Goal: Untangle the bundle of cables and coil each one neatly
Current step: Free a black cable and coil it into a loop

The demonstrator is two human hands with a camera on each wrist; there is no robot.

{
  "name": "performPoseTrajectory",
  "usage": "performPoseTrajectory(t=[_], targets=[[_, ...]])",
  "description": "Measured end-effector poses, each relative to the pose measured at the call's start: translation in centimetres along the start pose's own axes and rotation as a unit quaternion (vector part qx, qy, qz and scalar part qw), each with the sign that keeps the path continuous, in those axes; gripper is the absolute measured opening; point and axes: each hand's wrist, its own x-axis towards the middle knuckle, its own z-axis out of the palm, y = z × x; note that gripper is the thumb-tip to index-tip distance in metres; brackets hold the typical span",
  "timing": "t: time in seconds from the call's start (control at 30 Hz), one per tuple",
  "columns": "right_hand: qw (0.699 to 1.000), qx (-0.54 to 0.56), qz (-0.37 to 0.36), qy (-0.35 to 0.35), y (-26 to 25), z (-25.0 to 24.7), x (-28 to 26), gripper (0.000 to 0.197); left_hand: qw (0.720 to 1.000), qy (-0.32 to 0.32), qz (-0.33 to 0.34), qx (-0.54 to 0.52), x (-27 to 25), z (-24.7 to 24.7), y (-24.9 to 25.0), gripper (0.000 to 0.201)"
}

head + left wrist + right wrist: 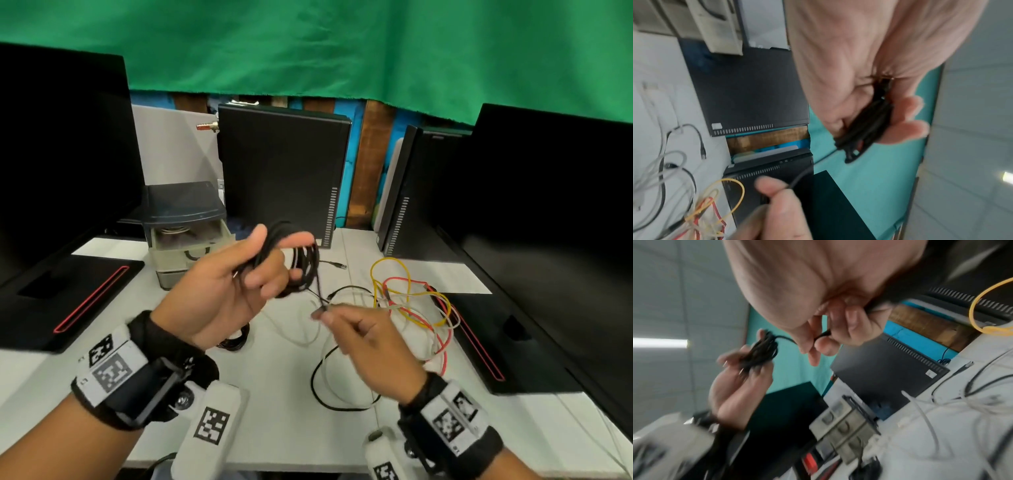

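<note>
My left hand (239,274) is raised above the white desk (274,383) and grips a coil of black cable (301,260) wound round its fingers; the coil (865,128) shows dark against the palm in the left wrist view. A short tail of the same cable runs down to my right hand (356,332), which pinches its end (823,335) between thumb and fingertips. On the desk to the right lies a loose tangle of yellow, red and white cables (411,308). A thin black cable (339,387) loops on the desk below my right hand.
Two black computer towers (284,171) stand at the back, with black monitors (58,154) and their bases at left and right. A small beige drawer box (185,246) with a dark lid sits behind my left hand. Another dark coil (236,339) lies under the left wrist.
</note>
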Motion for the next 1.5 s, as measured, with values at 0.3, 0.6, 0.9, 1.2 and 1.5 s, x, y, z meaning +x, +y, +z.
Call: performPoseTrajectory(t=[0.3, 0.6, 0.9, 1.2, 1.5], targets=[[0.973, -0.161, -0.082, -0.14, -3.5, 1.7, -2.5, 0.029, 0.881, 0.063, 0.039, 0.468, 0.5, -0.3, -4.4, 0.028], [0.995, 0.02, -0.095, 0.027, -4.6, -1.8, -1.2, 0.009, 0.875, -0.061, -0.047, 0.479, -1.2, 2.9, -3.9, 0.072], [0.983, 0.154, -0.02, 0.103, -2.7, -0.5, -0.1, 0.021, 0.975, -0.019, -0.043, 0.215, -0.8, 3.1, -4.5, 0.042], [0.971, 0.174, -0.043, 0.156, -3.7, 3.4, -1.7, 0.039, 0.969, 0.218, -0.009, 0.117, -0.6, 5.5, -4.9, 0.045], [0.948, 0.151, -0.002, 0.28, -2.2, 1.8, -0.6, 0.04, 0.966, 0.189, -0.011, 0.178, -1.1, 5.3, -6.1, 0.044]])
